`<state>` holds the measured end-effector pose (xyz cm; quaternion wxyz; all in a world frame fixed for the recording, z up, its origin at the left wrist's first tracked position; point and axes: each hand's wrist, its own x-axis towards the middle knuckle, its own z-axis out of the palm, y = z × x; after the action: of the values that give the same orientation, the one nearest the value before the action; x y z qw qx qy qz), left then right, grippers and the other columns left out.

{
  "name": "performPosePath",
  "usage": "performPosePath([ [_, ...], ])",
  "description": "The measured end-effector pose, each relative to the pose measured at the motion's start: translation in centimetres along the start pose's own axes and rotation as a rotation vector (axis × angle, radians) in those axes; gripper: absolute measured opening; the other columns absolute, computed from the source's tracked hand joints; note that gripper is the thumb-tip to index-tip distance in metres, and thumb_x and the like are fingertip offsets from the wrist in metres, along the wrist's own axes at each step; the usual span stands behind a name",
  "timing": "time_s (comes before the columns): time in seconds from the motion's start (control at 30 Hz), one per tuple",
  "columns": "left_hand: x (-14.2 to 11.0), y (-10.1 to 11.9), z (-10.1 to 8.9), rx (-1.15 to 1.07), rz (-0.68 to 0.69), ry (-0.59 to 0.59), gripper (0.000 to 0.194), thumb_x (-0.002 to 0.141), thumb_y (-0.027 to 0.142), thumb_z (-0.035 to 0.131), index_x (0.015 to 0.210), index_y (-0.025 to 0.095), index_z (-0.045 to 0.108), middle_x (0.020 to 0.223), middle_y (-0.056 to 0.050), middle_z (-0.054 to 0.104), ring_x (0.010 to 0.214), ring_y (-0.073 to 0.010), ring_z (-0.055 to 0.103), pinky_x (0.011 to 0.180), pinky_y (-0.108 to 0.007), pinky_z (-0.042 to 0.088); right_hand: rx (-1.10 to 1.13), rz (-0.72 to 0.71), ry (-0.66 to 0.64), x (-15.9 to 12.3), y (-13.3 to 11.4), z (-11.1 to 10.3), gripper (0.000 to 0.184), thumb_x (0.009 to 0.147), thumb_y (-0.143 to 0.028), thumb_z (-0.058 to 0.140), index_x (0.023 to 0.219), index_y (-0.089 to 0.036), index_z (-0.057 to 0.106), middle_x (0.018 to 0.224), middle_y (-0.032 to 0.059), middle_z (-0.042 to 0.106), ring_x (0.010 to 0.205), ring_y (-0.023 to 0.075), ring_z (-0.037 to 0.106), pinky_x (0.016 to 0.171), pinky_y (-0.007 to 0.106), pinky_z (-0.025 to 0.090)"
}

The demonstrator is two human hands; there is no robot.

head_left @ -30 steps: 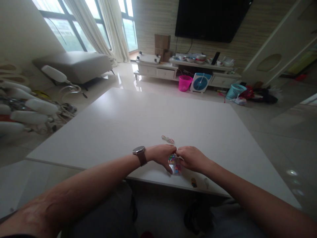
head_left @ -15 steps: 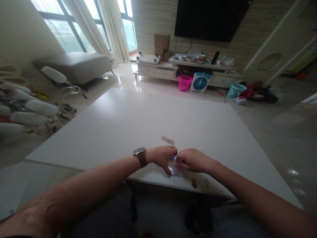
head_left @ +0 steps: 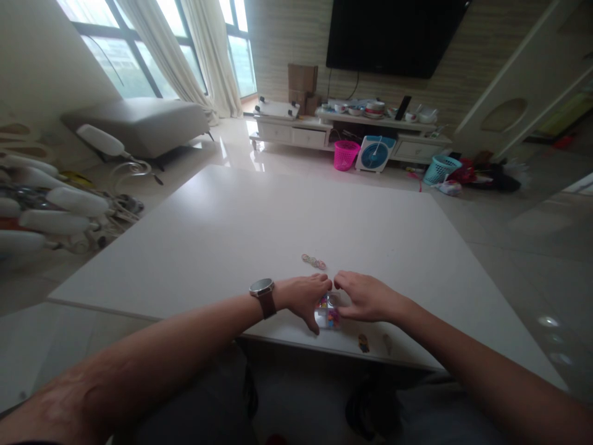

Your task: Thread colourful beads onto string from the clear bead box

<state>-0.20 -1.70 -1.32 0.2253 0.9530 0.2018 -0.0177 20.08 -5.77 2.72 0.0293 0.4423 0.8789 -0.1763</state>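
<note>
A small clear compartment box (head_left: 320, 319) with colourful bead-like pieces (head_left: 333, 317) lies on the white table (head_left: 278, 216) near its front edge. A round greyish outline shows in its upper right compartment. My left hand (head_left: 306, 296), with a watch (head_left: 262, 287) on the wrist, is wrapped round the box's left side, thumb at the front and fingers at the back. Over the right side is my right hand (head_left: 364, 298), thumb at the near edge and fingers bent at the far corner. Beyond the hands lies a row of small linked rings (head_left: 314, 261).
A yellow and dark figure-like piece (head_left: 363, 343) and a small pale piece (head_left: 387, 343) lie by the front edge, right of the box. Past the table stand a pink basket (head_left: 346, 155), a blue fan (head_left: 375, 153) and a low cabinet (head_left: 309, 137). White lamp parts (head_left: 76, 201) are at left.
My right hand has changed from a pinch at the box's upper right to a wider grip, thumb and fingers apart. The round outline in that compartment now shows. My left hand stays nearly still.
</note>
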Motion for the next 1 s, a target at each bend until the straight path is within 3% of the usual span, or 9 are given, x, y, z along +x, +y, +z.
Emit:
performPosePath([
  [0.1,0.0,0.6,0.0,0.079,-0.039,-0.035,0.080,0.049,0.054,0.088,0.106,0.011,0.051,0.111,-0.014,0.056,0.104,-0.0289,0.054,0.094,-0.036,0.044,0.034,0.020,-0.054,0.0,0.1,0.7,0.053,0.070,-0.050,0.075,0.105,-0.014,0.059,0.104,0.0115,0.062,0.093,0.0255,0.059,0.083,0.033,0.046],
  [0.27,0.0,1.7,-0.1,0.161,-0.062,-0.058,0.067,0.055,0.045,0.086,0.102,0.011,0.053,0.106,-0.013,0.057,0.100,-0.0273,0.052,0.093,-0.035,0.043,0.047,0.010,-0.096,0.4,0.0,2.6,0.074,0.057,-0.047,0.082,0.116,-0.012,0.055,0.112,0.0137,0.060,0.100,0.0287,0.058,0.087,0.036,0.048],
  [0.47,-0.2,2.3,0.5,0.230,-0.101,-0.022,0.064,0.055,0.043,0.085,0.100,0.011,0.053,0.104,-0.013,0.057,0.099,-0.0282,0.050,0.091,-0.036,0.043,-0.045,0.034,-0.091,0.4,-0.4,3.5,0.054,0.063,-0.033,0.073,0.108,-0.011,0.055,0.108,0.0153,0.059,0.095,0.0277,0.057,0.082,0.036,0.049],
  [0.8,-0.1,2.8,1.1,0.277,-0.102,0.007,0.056,0.057,0.039,0.083,0.096,0.013,0.053,0.099,-0.012,0.057,0.092,-0.0279,0.049,0.084,-0.039,0.043,-0.078,0.053,-0.055,0.4,-0.8,4.2,0.055,0.063,-0.040,0.072,0.106,-0.012,0.054,0.104,0.0135,0.057,0.095,0.0282,0.055,0.081,0.037,0.049],
  [1.0,-0.2,2.9,1.3,0.304,-0.106,0.024,0.056,0.057,0.042,0.082,0.096,0.012,0.054,0.099,-0.012,0.057,0.091,-0.0273,0.048,0.083,-0.038,0.043,-0.103,0.113,-0.068,0.4,-1.7,4.3,0.052,0.062,-0.035,0.071,0.106,-0.011,0.055,0.105,0.0141,0.056,0.095,0.0279,0.054,0.082,0.037,0.049],
])
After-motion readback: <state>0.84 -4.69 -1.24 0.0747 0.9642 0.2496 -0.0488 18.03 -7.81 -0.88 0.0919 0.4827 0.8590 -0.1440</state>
